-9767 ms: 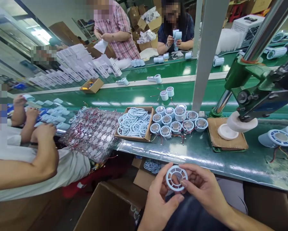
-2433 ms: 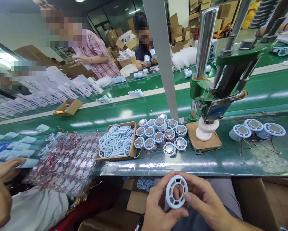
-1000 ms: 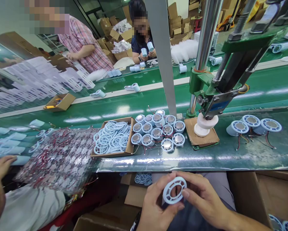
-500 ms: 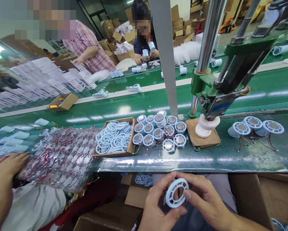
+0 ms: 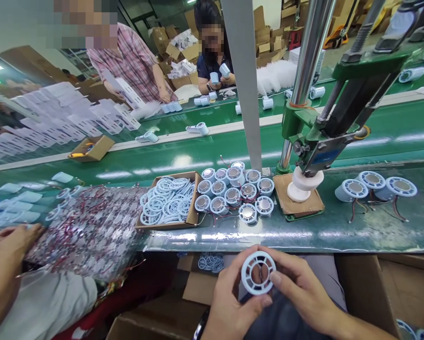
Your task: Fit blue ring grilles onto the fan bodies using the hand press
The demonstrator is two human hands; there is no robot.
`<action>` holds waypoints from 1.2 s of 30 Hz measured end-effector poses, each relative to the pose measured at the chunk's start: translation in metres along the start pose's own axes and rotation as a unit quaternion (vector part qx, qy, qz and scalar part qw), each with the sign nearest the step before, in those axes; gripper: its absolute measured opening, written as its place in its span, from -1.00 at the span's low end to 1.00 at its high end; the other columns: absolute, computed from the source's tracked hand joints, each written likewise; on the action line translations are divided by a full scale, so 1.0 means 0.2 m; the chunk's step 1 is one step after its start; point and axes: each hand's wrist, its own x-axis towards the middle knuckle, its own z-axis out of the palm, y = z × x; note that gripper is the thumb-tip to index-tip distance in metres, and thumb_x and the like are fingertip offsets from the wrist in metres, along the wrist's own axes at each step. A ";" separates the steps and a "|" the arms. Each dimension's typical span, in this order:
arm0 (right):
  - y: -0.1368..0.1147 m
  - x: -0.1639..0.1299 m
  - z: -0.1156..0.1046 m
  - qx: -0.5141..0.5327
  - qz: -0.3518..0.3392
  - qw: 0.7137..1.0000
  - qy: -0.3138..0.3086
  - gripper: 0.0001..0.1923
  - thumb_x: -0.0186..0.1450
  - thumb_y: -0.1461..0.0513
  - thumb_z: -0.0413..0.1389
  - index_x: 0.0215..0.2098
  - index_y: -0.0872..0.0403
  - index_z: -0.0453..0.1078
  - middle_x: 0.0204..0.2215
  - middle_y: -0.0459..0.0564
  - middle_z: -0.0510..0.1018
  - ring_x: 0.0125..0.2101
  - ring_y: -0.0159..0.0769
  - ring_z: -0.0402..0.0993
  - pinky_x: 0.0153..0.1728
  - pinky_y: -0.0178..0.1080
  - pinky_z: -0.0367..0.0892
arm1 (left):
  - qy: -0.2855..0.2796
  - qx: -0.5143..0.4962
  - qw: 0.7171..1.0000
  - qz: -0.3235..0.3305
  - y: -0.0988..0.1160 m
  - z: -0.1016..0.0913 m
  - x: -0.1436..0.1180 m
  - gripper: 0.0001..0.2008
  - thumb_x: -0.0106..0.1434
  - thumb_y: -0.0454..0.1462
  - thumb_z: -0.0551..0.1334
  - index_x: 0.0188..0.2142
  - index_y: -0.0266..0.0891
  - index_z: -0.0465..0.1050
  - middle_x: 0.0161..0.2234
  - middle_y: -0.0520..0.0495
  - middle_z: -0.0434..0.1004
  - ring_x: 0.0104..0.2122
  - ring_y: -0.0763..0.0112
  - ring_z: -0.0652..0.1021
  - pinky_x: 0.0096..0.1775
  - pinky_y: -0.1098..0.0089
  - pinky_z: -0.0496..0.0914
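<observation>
Between my two hands is a light-blue plastic ring (image 5: 246,272) with spokes around an open centre, its face turned toward me. My left hand (image 5: 229,297) grips its left side and lower edge, thumb below. On its right side, my right hand (image 5: 300,288) pinches the rim with thumb and fingers. The hands are low, in front of the bench edge. Beyond them on the bench, a cardboard box (image 5: 196,208) holds many similar blue rings (image 5: 167,200). Beside it stand several blue round housings (image 5: 247,214) with silver discs and thin wires.
A green press (image 5: 304,141) with a white round head (image 5: 307,179) stands over a cardboard pad (image 5: 316,205). Three housings (image 5: 355,190) are to its right. Wired parts (image 5: 91,231) lie left, near a co-worker's hands (image 5: 16,241). Two people work across the green conveyor (image 5: 183,163). Open cartons (image 5: 364,293) flank my lap.
The ring has turned from a slant to face me more squarely, and both my hands have shifted slightly left and up. The co-worker's hands at left and the person in plaid have moved.
</observation>
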 end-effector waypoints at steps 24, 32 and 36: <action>0.01 -0.01 0.04 0.072 0.023 0.996 0.038 -0.53 0.38 -0.06 0.12 0.08 0.04 0.54 -0.37 0.00 0.63 -0.44 -0.38 0.51 -0.38 -0.35 0.50 | 0.027 0.056 0.996 0.059 0.02 0.04 0.02 -0.20 -0.15 0.15 0.53 0.01 -0.20 0.53 -0.34 -0.07 0.65 -0.40 0.23 0.65 -0.33 0.37 0.58; 0.01 0.00 0.04 0.091 0.038 0.995 0.031 -0.42 0.39 -0.14 0.05 0.17 0.04 0.48 -0.46 -0.02 0.59 -0.57 -0.40 0.48 -0.52 -0.34 0.49 | 0.030 0.005 0.999 0.020 0.07 0.09 0.01 -0.23 -0.10 0.19 0.48 0.01 -0.18 0.52 -0.42 -0.02 0.61 -0.47 0.26 0.61 -0.38 0.36 0.55; 0.02 0.00 0.03 0.084 0.034 0.996 0.024 -0.42 0.40 -0.13 0.04 0.20 0.03 0.46 -0.40 0.00 0.61 -0.54 -0.39 0.50 -0.48 -0.32 0.51 | 0.024 0.025 0.999 0.031 0.04 0.06 0.01 -0.22 -0.07 0.21 0.46 0.03 -0.18 0.50 -0.38 -0.03 0.62 -0.42 0.25 0.63 -0.32 0.35 0.56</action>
